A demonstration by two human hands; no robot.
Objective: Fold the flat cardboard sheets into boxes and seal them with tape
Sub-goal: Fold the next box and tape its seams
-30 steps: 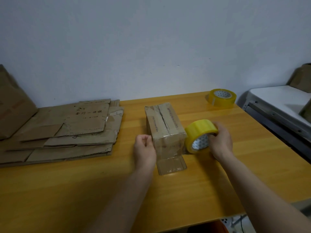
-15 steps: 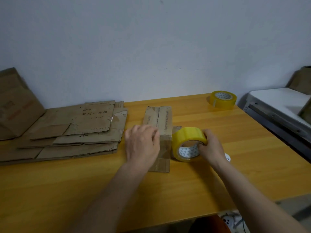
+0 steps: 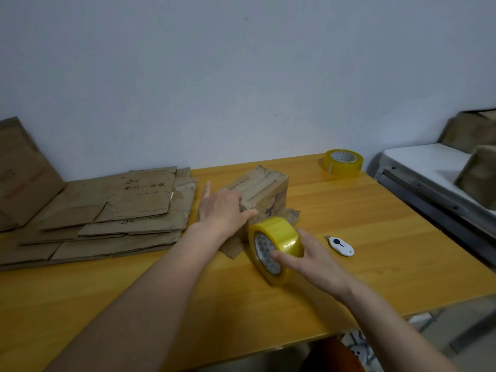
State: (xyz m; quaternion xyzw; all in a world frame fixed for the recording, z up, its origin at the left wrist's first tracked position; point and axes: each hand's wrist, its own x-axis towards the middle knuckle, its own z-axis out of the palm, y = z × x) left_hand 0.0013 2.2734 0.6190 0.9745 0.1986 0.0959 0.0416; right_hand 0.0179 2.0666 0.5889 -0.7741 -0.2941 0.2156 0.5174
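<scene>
On the yellow wooden table (image 3: pixel 349 218), the left hand (image 3: pixel 222 209) presses flat-fingered on the small brown cardboard box (image 3: pixel 264 189); the right hand (image 3: pixel 308 260) grips the yellow tape roll (image 3: pixel 276 247) just near it.

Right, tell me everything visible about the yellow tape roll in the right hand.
The yellow tape roll is a wide ring of glossy, translucent yellow tape wound on a white core with dark printed marks. It is tilted on edge, its open face turned toward the camera and left, low over the orange wooden table, just in front of the small brown cardboard box. The right hand grips it, one finger reaching across the core. Whether it touches the table is unclear.
</scene>
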